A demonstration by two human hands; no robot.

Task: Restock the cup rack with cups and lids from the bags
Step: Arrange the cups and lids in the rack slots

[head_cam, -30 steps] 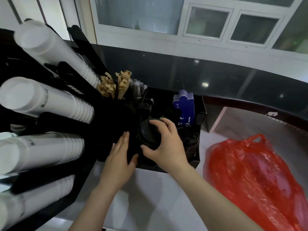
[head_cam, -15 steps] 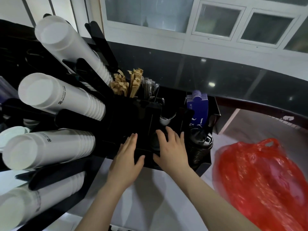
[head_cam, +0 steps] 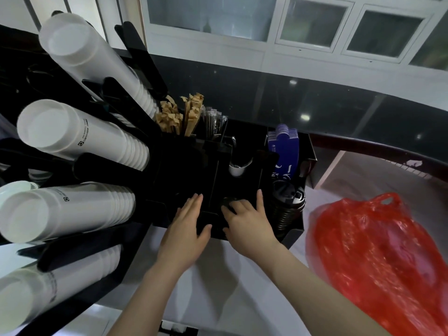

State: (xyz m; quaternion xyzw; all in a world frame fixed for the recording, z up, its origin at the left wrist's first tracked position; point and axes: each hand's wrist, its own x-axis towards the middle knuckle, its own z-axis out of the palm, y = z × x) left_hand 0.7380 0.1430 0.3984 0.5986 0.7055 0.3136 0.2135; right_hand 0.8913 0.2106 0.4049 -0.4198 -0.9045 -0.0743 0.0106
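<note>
A black condiment organizer (head_cam: 294, 232) stands on the white counter. My right hand (head_cam: 247, 223) reaches into its middle front compartment, fingertips pressing on top of black lids (head_cam: 226, 202) sunk low inside; the thumb stays outside on the front wall. My left hand (head_cam: 186, 229) lies flat and open against the organizer's front, left of that compartment. Another stack of black lids (head_cam: 288, 204) fills the compartment to the right. On the left, a black cup rack (head_cam: 101, 166) holds several slanted stacks of white cups (head_cam: 80, 137). A red plastic bag (head_cam: 378, 258) lies at the right.
The back of the organizer holds blue cup sleeves (head_cam: 283, 151), brown wooden stirrers (head_cam: 179, 117), wrapped straws (head_cam: 213, 122) and a small white cup (head_cam: 238, 168). A dark raised counter ledge (head_cam: 339, 110) runs behind. White counter (head_cam: 223, 287) lies between my arms.
My right hand has lowered the black lids from above the compartment down into it, and now rests on top. My left hand stays on the organizer's front. The view has shifted left.
</note>
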